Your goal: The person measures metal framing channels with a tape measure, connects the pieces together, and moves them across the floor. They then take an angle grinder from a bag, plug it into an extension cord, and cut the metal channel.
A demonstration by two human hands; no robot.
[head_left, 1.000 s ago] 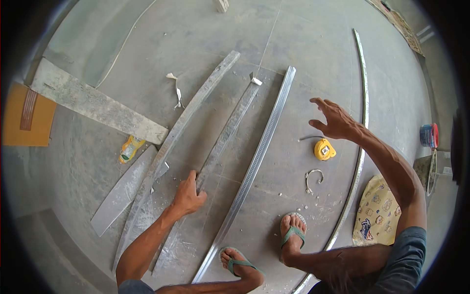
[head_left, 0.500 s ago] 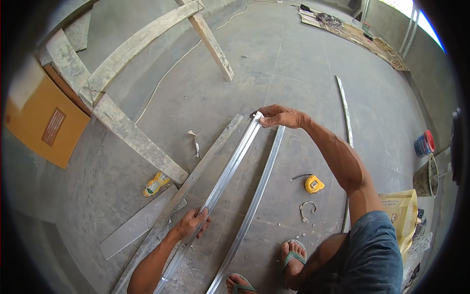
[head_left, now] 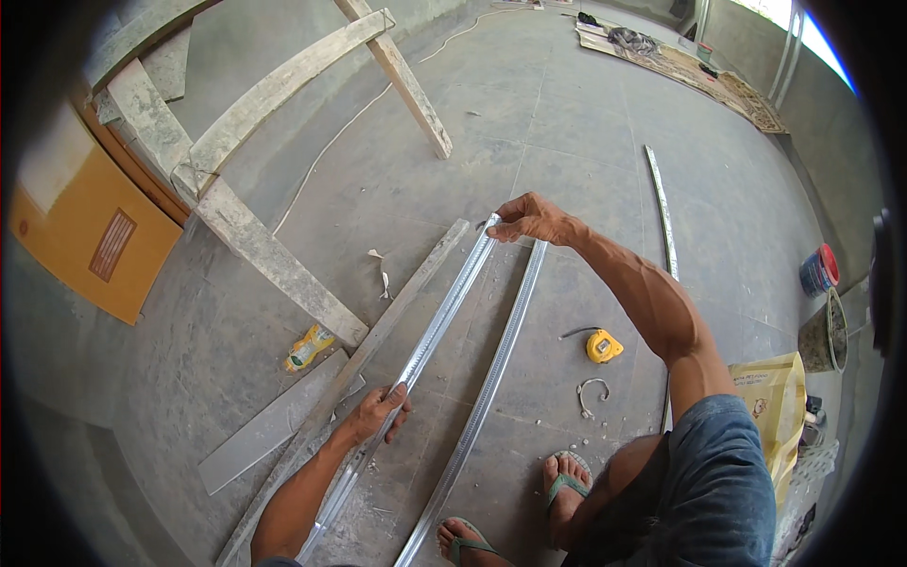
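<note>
A long metal channel strip (head_left: 436, 326) runs diagonally over the concrete floor. My right hand (head_left: 529, 220) grips its far end, arm stretched out. My left hand (head_left: 378, 413) is closed on the same strip nearer to me. A second, similar metal strip (head_left: 501, 359) lies on the floor just right of it, untouched. A flat grey board (head_left: 397, 307) lies along the left side of the held strip.
A yellow tape measure (head_left: 604, 347) and a bent wire hook (head_left: 592, 392) lie right of the strips. Rough wooden beams (head_left: 269, 260) stand at left, with a small yellow bottle (head_left: 308, 348). Another thin strip (head_left: 661, 208) lies at right, near a yellow bag (head_left: 779, 406) and buckets (head_left: 818, 269).
My right hand went from hovering open above the tape measure to the strip's far end and took hold of it. My head lifted, showing more floor ahead.
</note>
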